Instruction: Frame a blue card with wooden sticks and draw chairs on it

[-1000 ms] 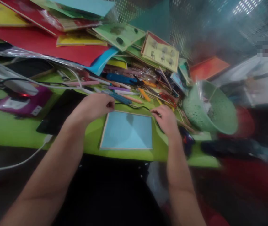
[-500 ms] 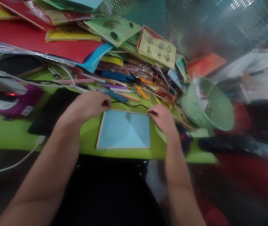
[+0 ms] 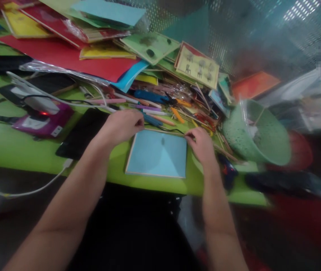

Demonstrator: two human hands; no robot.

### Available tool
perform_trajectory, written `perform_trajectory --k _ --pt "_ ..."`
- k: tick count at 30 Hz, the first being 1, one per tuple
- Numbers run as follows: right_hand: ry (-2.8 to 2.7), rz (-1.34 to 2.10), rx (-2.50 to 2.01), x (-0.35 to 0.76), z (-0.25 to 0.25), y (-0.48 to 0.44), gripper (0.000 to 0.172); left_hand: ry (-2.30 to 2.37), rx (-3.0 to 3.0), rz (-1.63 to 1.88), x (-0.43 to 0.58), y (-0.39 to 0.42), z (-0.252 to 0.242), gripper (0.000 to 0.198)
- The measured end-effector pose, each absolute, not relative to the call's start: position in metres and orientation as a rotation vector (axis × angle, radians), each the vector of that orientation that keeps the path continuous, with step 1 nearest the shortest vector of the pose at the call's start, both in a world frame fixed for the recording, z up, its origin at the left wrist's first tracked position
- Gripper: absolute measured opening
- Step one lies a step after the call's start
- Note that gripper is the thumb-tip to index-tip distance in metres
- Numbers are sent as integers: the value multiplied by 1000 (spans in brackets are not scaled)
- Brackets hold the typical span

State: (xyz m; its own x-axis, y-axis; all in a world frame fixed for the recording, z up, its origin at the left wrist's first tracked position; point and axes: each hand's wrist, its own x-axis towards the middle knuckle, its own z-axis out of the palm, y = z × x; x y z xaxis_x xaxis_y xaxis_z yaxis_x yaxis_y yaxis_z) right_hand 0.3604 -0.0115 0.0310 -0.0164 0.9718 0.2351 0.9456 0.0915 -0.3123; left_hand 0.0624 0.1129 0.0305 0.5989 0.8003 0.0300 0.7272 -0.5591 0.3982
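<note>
A light blue rectangular board (image 3: 157,154) with pale thin edging lies flat on the green tabletop (image 3: 118,165) in front of me. Along its far edge runs a thin strip (image 3: 164,131), spanning the gap between my hands. At the far left corner my left hand (image 3: 125,126) is closed in a pinch at one end of this strip, its fingertips partly hidden. My right hand (image 3: 201,143) pinches at the far right corner, thumb and forefinger together at the other end. A dark smudge-like shadow falls on the board's upper middle.
Pens, sticks and a blue-handled tool (image 3: 152,96) lie jumbled beyond the board. A green basket (image 3: 273,135) stands at right, coloured cards (image 3: 197,67) and red sheets (image 3: 93,62) behind. At left are a black tablet (image 3: 78,135), a purple power box (image 3: 44,122) and white cables.
The whole view has shifted, so everything sits further right and mostly a little lower in the picture. Both hands keep their pinch at the board's far corners.
</note>
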Motion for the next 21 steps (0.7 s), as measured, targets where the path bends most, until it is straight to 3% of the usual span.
perform_trajectory --k 12,21 --pt "-1372 -221 -1790 383 39 -57 18 1561 2382 418 75 116 34 19" --pt "-850 -243 -2221 424 15 -185 47 1553 2331 569 76 104 46 65"
